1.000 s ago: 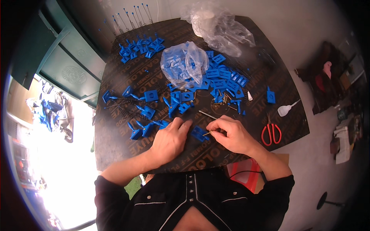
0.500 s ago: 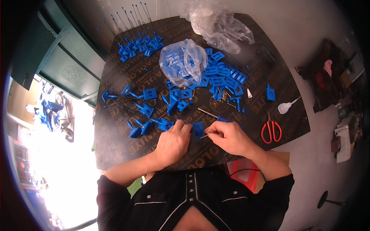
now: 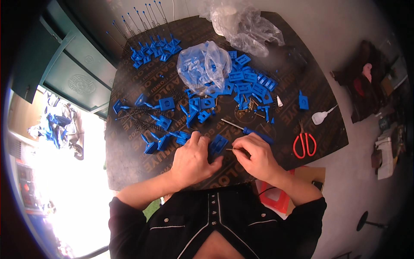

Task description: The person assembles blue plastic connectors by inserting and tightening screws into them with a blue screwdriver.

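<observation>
The left hand [image 3: 192,162] lies palm down on the dark surface [image 3: 129,164], its fingers closed around a blue plastic block [image 3: 217,144] that sticks out to its right. Just beside it, the right hand [image 3: 258,157] pinches a thin pin [image 3: 230,150], whose long axis points left at the block. The pin's tip and the block's near face are too small to make out.
</observation>
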The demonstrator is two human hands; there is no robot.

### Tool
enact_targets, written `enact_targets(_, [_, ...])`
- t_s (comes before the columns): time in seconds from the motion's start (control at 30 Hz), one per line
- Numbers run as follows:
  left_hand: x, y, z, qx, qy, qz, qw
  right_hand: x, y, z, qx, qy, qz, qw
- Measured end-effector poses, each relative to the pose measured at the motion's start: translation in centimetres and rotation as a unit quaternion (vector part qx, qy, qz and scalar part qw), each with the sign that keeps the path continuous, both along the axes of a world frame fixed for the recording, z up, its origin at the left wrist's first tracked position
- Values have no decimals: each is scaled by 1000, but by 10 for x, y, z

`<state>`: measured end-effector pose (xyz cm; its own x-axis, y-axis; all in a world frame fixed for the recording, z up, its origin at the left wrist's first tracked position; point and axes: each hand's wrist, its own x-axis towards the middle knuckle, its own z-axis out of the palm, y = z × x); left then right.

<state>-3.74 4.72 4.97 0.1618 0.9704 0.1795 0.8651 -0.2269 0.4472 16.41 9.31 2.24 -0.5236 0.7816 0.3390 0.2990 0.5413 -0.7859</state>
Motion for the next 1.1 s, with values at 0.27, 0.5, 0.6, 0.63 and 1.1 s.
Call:
enact_targets(0.27, [7, 6, -10, -6, 58, 19, 998, 1, -2, -7, 156, -14, -33, 987])
enact_targets(0.5, [9, 7, -16, 3, 52, 24, 998, 2, -1, -12, 196, -73, -17, 978])
enact_targets(0.6, [9, 8, -17, -5, 54, 34, 998, 2, 0, -14, 237, -82, -16, 968])
enact_targets(0.63, [8, 8, -18, 0, 52, 36, 998, 2, 0, -14, 238, -82, -19, 968])
enact_targets(1.1, [-3, 17, -8, -54, -26, 24, 998, -3, -6, -8, 188, 21, -29, 981])
